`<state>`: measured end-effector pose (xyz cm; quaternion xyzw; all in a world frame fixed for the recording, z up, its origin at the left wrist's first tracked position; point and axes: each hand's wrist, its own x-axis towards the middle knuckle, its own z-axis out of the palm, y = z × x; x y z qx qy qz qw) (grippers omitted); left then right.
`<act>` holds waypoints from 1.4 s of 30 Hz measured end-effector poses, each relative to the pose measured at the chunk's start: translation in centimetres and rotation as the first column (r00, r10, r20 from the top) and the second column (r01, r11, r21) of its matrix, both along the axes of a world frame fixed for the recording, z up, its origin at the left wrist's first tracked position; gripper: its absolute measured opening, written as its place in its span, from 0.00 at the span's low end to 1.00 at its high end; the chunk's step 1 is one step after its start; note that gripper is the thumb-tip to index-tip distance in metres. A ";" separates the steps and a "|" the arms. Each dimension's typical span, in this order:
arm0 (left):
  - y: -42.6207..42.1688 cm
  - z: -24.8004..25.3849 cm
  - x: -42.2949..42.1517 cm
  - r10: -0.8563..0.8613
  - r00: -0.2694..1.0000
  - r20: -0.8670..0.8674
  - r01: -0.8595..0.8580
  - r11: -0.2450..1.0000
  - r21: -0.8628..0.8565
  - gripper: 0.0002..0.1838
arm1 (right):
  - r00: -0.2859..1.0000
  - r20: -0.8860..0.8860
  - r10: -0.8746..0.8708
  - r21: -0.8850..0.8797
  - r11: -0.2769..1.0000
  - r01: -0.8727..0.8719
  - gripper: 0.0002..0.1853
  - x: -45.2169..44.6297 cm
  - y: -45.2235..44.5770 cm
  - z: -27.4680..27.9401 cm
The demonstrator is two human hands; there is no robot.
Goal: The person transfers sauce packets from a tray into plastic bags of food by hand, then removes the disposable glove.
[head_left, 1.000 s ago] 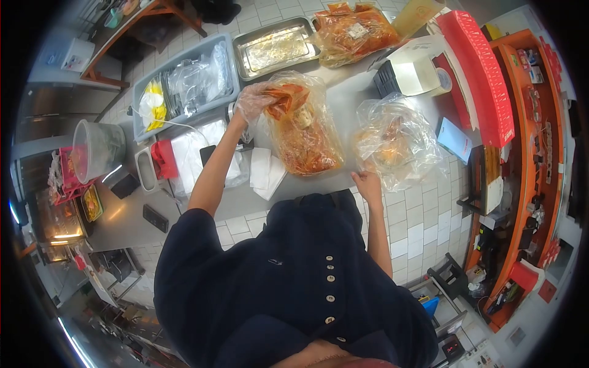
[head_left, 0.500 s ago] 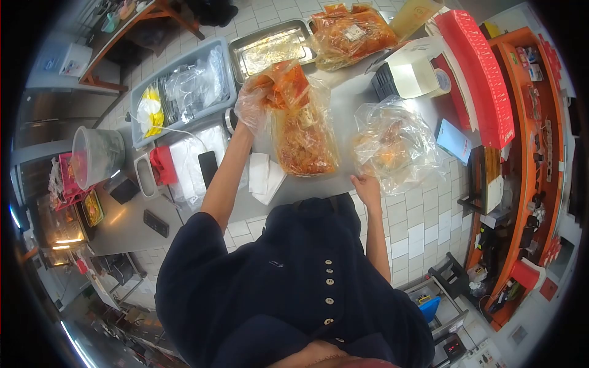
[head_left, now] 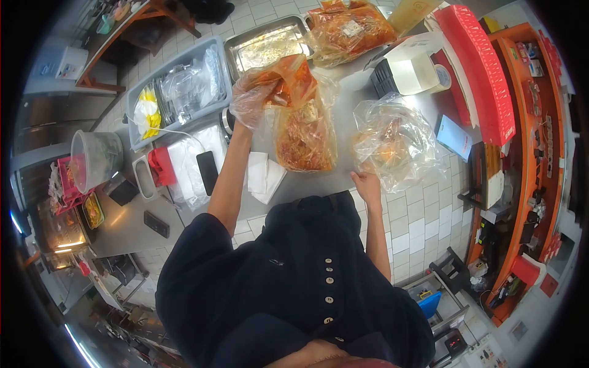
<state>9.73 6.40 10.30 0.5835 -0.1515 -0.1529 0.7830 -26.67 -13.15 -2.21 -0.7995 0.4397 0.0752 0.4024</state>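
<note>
My left hand point(head_left: 248, 110), in a clear plastic glove, grips the sauce-stained upper part of a plastic bag of reddish-orange food point(head_left: 305, 144). The bag's lower end rests on the metal table, and folds of red-smeared plastic hide my left fingertips. At the table's front edge my right hand point(head_left: 367, 186) is closed, with its thumb toward the left. It is right beside the lower corner of a clear crumpled plastic bag point(head_left: 399, 144) that has something pale orange in it. Whether my right fingers pinch that bag or the table edge cannot be seen.
Behind stand a steel tray point(head_left: 242, 46) and another bag of orange food point(head_left: 353, 30). On the left are a grey-blue bin point(head_left: 132, 104) of plastic packaging, a phone point(head_left: 207, 172) and white napkins point(head_left: 264, 178). A white-lined box point(head_left: 411, 73) and a red carton point(head_left: 481, 80) stand right.
My left hand has shifted slightly left and the red-smeared top of the bag has spread wider. The bag's lower end has moved up a little. My right hand has stayed in place.
</note>
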 end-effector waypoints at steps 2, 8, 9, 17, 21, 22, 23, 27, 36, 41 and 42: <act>0.3 0.2 0.0 -0.022 0.999 0.045 0.022 1.000 0.011 0.15 | 1.000 -0.003 0.014 0.001 1.000 -0.014 0.24 0.2 -0.1 0.4; 0.5 1.1 0.8 -0.033 0.998 0.055 0.033 0.999 0.015 0.15 | 1.000 -0.009 0.027 0.001 1.000 -0.027 0.23 0.4 -0.2 0.8; 0.3 1.7 0.8 -0.029 1.000 0.008 0.029 1.000 -0.008 0.14 | 0.999 -0.007 0.033 -0.001 0.999 -0.033 0.23 0.4 -0.2 0.6; 0.2 4.8 0.8 -0.067 0.995 0.074 0.073 0.995 -0.074 0.13 | 0.998 0.010 0.057 -0.023 0.998 -0.057 0.24 0.1 -0.4 0.3; 0.3 6.5 0.0 -0.022 0.961 0.274 0.026 1.000 -0.013 0.12 | 0.999 -0.003 0.052 -0.038 0.998 -0.052 0.24 0.1 -0.4 0.2; 0.4 7.1 -0.1 0.021 0.925 0.379 -0.032 0.999 0.025 0.12 | 0.999 -0.004 0.044 -0.035 0.998 -0.044 0.24 0.1 -0.4 0.2; 0.3 7.8 -0.1 0.073 0.866 0.495 -0.113 0.992 0.052 0.12 | 0.999 -0.007 0.036 -0.033 0.999 -0.036 0.24 0.1 -0.4 0.2; 0.7 12.6 2.3 0.132 0.318 0.939 -0.527 0.848 0.059 0.11 | 0.999 0.021 0.033 -0.026 0.999 -0.032 0.24 -0.3 -0.1 0.2; 0.6 14.9 10.6 0.017 0.855 0.518 -0.085 0.991 0.108 0.10 | 0.992 0.101 0.080 -0.066 0.995 -0.074 0.25 -0.9 -0.7 -1.0; 0.9 6.8 17.5 -0.130 0.862 0.490 -0.147 0.860 0.489 0.12 | 0.992 0.094 0.080 -0.079 0.994 -0.073 0.24 -0.9 -0.3 -0.6; 1.0 3.5 19.7 -0.186 0.829 0.527 -0.123 0.859 0.497 0.10 | 0.994 0.085 0.074 -0.079 0.995 -0.067 0.23 -0.9 -0.3 -0.4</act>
